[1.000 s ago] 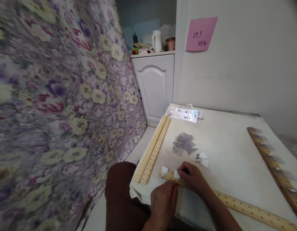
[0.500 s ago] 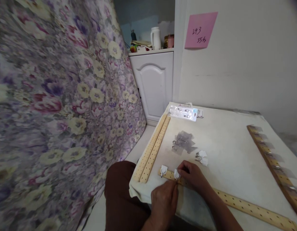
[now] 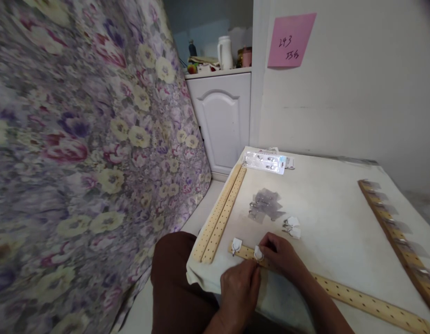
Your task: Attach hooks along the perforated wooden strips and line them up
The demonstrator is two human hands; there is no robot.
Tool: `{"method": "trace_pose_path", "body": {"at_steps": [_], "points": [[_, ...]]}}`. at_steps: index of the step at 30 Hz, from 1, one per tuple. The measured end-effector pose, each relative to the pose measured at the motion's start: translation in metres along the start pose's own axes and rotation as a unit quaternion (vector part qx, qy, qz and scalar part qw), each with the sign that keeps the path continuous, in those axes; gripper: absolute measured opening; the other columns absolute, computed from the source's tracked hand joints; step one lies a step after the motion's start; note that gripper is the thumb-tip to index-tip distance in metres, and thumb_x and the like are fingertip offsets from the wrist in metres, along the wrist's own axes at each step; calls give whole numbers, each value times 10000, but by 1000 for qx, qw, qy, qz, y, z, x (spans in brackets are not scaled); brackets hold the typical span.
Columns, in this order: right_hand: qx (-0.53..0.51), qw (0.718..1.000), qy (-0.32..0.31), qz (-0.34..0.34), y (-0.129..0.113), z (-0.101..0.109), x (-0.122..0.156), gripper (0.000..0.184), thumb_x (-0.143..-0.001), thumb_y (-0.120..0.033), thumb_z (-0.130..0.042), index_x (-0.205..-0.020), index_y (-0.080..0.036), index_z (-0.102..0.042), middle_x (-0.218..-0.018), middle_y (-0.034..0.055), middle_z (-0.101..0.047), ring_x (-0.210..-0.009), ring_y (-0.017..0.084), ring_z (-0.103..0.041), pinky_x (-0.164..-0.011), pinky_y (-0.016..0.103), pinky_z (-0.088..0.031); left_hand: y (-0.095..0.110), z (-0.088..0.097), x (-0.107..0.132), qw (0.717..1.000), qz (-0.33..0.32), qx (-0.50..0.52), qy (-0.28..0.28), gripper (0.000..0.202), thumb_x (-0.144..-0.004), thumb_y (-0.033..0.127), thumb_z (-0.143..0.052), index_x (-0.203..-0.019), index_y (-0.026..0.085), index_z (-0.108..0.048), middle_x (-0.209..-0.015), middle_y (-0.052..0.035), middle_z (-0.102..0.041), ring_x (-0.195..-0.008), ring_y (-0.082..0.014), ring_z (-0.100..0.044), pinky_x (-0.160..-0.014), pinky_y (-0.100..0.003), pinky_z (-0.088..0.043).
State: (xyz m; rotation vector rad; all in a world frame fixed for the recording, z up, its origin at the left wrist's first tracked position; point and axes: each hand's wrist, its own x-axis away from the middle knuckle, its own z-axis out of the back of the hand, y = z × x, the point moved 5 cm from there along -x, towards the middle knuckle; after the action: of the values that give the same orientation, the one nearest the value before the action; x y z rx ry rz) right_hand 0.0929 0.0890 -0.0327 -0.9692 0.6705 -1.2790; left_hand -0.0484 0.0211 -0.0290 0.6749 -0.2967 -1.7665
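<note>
A long, pale wooden strip with holes [image 3: 361,299] lies along the front of the table. My right hand [image 3: 280,253] pinches the side of a white hook [image 3: 258,253] set over the strip. From below, my left hand [image 3: 240,284] is closed at the lower, metal end of that same hook; its fingertips are partly hidden. Left of it, a second white hook [image 3: 236,245] sits on the strip's end, its metal part pointing toward me. Two or so loose white hooks [image 3: 292,228] lie just beyond my right hand.
Several clear hooks [image 3: 265,204] lie in a pile mid-table. Two wooden strips with holes [image 3: 220,215] run along the left edge. Packaged hooks [image 3: 265,162] lie at the back. A brown-edged strip with clear hooks [image 3: 397,236] is at the right. A floral curtain [image 3: 96,162] hangs left.
The white hook between my hands has shifted slightly to the right along the strip, and my hands have moved a little with it. Other things stay put.
</note>
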Motion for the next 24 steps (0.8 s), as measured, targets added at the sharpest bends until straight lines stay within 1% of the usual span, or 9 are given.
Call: {"method": "trace_pose_path", "body": {"at_steps": [5,8,11,19,24], "points": [[31,999,7,9,-3,0,3,83,-734,-230,-520,-678,-190,-567,-625,-8,-595,-619,153,-542,-589,249,-372,1,-1,2,1000,-6,-8,-7,148,-888,223,-446,-814,236,-575,-672,15,-649,-617,-142,-620,-572,-239,-413],[32,999,8,14,-5,0,4,84,-743,-229,-513,-700,-193,-576,-629,-11,-596,-618,151,-545,-587,247,-371,1,-1,2,1000,-6,-17,-8,154,-895,231,-439,-806,235,-565,-673,16,-646,-612,-142,-618,-565,-246,-409],[28,999,5,18,-6,0,4,90,-750,-225,-505,-716,-196,-583,-630,-14,-595,-617,147,-546,-587,244,-372,1,-2,2,1000,-11,-14,-9,139,-894,227,-444,-845,241,-573,-692,19,-654,-628,-143,-626,-586,-249,-425],[44,998,18,33,-5,0,5,100,-754,-208,-498,-723,-197,-592,-658,-10,-601,-631,147,-545,-599,247,-375,3,1,3,999,-33,-1,19,142,-882,211,-474,-942,245,-598,-754,9,-693,-672,-146,-649,-622,-242,-466],[44,998,23,40,-8,1,5,105,-756,-204,-498,-720,-195,-596,-676,0,-613,-645,152,-553,-608,249,-383,5,2,2,999,-39,-6,27,139,-881,200,-477,-920,233,-607,-726,1,-688,-651,-143,-648,-613,-237,-471]]}}
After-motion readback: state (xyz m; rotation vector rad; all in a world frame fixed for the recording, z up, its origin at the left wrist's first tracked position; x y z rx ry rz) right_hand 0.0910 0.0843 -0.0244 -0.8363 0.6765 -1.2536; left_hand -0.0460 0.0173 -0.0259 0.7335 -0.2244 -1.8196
